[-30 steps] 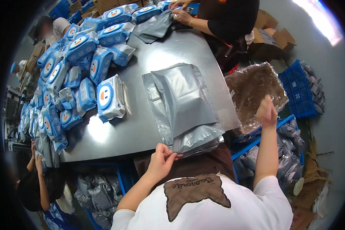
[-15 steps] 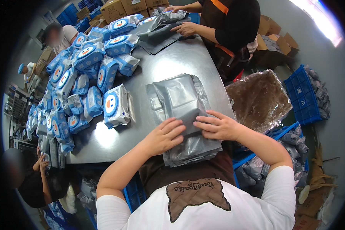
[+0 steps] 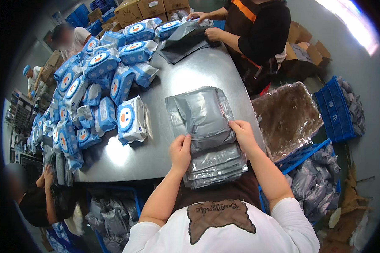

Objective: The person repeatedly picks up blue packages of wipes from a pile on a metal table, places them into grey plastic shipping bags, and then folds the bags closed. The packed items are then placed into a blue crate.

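In front of me a grey plastic mailing bag (image 3: 207, 116) lies on a stack of flat grey bags (image 3: 217, 162) at the table's near edge. It bulges as if something is inside; the contents are hidden. My left hand (image 3: 180, 152) pinches its left edge between thumb and fingers. At its right edge my right hand (image 3: 245, 134) grips the plastic the same way. To the left stands a blue and white pack of wipes (image 3: 131, 120) with a round cartoon face, apart from my hands.
A heap of similar wipes packs (image 3: 101, 63) covers the left of the metal table (image 3: 156, 162). Across it, a co-worker (image 3: 257, 38) handles a dark grey bag (image 3: 183, 42). On the right are a plastic-lined box (image 3: 289, 120) and blue crates (image 3: 335, 111) of filled bags.
My hands have gone from lying spread on top of the bag to pinching its two side edges. The bag's lower end now sits folded higher, showing more of the stack below.
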